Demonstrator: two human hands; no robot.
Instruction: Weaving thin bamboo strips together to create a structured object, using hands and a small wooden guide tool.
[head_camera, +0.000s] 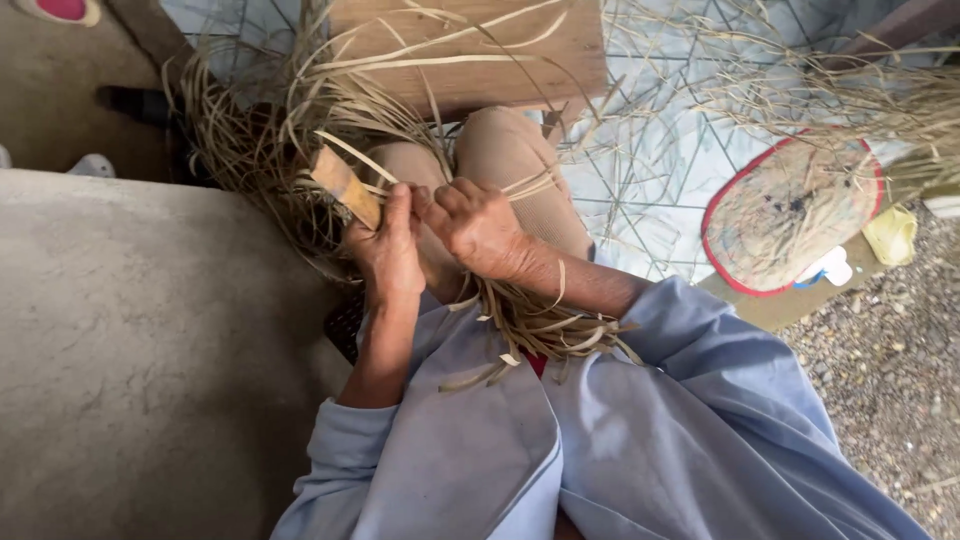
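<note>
- Head view: we are looking down at our left hand (388, 255), whose grip is closing around a small flat wooden tool (345, 186); only the tool's upper end is showing, the rest being hidden in the palm.
- Our right hand (478, 228) is sitting just beside the left, its grip pinching pale dried straw strips (530, 325); the fingertips are tucking under, so we cannot tell how many strips they are holding.
- The strips are trailing across our lap and over the blue sleeves (700, 350), and fanning out over our knees (500, 150), which they are partly covering.
- A wooden board (480, 50) is lying beyond the knees, cut off at the top edge.
- A red-edged woven mat (790, 210) is resting on the tiled floor (640, 180) to the right, blurred by loose straw.
- A grey concrete slab (140, 350) is filling the left side.
</note>
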